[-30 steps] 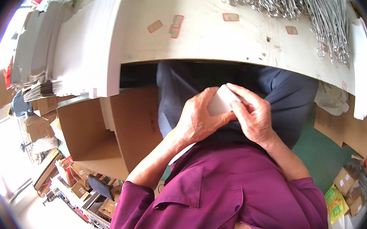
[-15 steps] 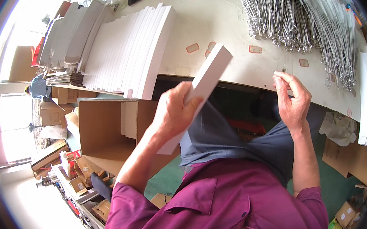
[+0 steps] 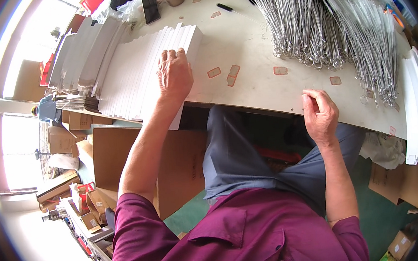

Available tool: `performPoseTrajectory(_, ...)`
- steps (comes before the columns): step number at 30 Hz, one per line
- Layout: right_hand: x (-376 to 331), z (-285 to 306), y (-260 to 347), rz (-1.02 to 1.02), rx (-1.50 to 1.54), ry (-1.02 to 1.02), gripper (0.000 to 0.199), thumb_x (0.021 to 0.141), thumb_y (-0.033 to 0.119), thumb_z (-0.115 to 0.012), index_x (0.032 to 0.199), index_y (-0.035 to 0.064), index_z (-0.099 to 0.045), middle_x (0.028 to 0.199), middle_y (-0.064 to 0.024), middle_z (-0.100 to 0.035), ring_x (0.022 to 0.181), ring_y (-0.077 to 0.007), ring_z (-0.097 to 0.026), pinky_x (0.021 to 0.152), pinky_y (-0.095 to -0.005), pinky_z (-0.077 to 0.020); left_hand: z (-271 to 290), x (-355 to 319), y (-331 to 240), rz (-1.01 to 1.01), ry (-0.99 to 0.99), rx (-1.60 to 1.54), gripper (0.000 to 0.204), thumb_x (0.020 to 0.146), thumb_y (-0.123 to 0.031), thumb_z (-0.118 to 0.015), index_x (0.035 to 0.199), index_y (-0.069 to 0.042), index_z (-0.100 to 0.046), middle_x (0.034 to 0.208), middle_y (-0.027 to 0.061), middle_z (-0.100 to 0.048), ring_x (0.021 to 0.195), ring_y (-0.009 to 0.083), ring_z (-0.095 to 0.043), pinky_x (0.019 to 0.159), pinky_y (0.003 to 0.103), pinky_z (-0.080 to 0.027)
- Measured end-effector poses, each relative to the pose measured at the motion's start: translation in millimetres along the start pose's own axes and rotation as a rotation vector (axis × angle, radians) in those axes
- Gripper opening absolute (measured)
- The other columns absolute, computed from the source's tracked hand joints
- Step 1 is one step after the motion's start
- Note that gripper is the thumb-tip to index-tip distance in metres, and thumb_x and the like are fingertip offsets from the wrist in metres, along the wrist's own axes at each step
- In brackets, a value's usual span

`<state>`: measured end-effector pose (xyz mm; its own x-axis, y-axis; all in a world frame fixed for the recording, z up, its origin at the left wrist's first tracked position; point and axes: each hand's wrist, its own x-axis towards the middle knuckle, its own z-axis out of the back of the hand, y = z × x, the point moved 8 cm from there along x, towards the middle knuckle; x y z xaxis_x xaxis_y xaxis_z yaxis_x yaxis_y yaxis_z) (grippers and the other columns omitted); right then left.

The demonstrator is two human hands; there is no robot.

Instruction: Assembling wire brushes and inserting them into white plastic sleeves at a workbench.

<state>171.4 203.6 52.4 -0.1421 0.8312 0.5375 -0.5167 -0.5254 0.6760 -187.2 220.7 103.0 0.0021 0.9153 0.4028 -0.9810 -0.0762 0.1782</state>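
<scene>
on pale tabletop (image 3: 254, 91) | left grip (image 3: 174, 77) on smooth oblong white boxes (image 3: 136, 70)

Strong daylight comes through two windows (image 3: 17, 146) at the left, bleaching their panes and the white frame (image 3: 14, 105) between them; below, a white surface (image 3: 38, 244) glares too brightly to tell wall from floor. An off-white worktable (image 3: 252, 86) stretches across ahead, dark underneath, above a green floor (image 3: 189, 215), with a cluttered bench (image 3: 103, 235) at lower left
</scene>
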Motion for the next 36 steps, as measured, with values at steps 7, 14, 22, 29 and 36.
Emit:
performPoseTrajectory(7,2,7,4,0.047,-0.032,-0.057,0.003,0.090,0.003,-0.067,0.092,0.0043,-0.069,0.079,-0.0114,-0.065,0.068,-0.0302,-0.065,0.062,-0.0390,-0.0510,-10,-22,-22,-0.062,-0.058,-0.103,0.050,0.083,-0.012,-0.072,0.129,0.002,-0.059,0.132,0.0262,-0.058,0.130,0.0445,-0.050,0.111,0.053,-0.038)
performPoseTrajectory(14,-1,13,-7,-0.041,0.193,-0.029,0.004,0.090,0.004,-0.067,0.093,0.0049,-0.068,0.078,-0.0100,-0.066,0.064,-0.0236,-0.065,0.059,-0.0351,-0.0520,-8,-28,-88,-0.065,0.073,-0.487,0.036,0.092,-0.018,-0.066,0.120,0.004,-0.064,0.126,0.0271,-0.063,0.122,0.0430,-0.056,0.108,0.050,-0.043)
performPoseTrajectory(22,-25,184,-64,-0.212,-0.224,-0.329,0.015,0.088,0.004,-0.069,0.103,0.0037,-0.070,0.087,-0.0133,-0.070,0.069,-0.0267,-0.070,0.067,-0.0332,-0.0576,-34,-34,-100,-0.098,-0.091,-0.585,0.029,0.093,-0.008,-0.061,0.117,0.007,-0.065,0.124,0.0251,-0.064,0.122,0.0428,-0.057,0.108,0.050,-0.043)
performPoseTrajectory(29,-49,309,-139,-0.353,-1.167,-0.203,0.054,0.082,0.009,-0.072,0.133,0.0003,-0.057,0.142,-0.0218,-0.052,0.134,-0.0389,-0.047,0.114,-0.0488,-0.0387,-29,-40,-77,-0.037,-0.084,-0.487,0.029,0.092,-0.009,-0.062,0.118,0.004,-0.065,0.124,0.0246,-0.065,0.121,0.0419,-0.058,0.107,0.050,-0.045)
performPoseTrajectory(36,-81,378,-204,-0.464,-1.389,-0.034,0.069,0.082,0.010,-0.074,0.145,0.0047,-0.048,0.149,-0.0166,-0.049,0.137,-0.0383,-0.046,0.115,-0.0481,-0.0378,-27,-31,-98,-0.081,-0.155,-0.604,0.029,0.085,-0.011,-0.068,0.110,0.004,-0.065,0.117,0.0258,-0.066,0.114,0.0441,-0.061,0.103,0.050,-0.047)
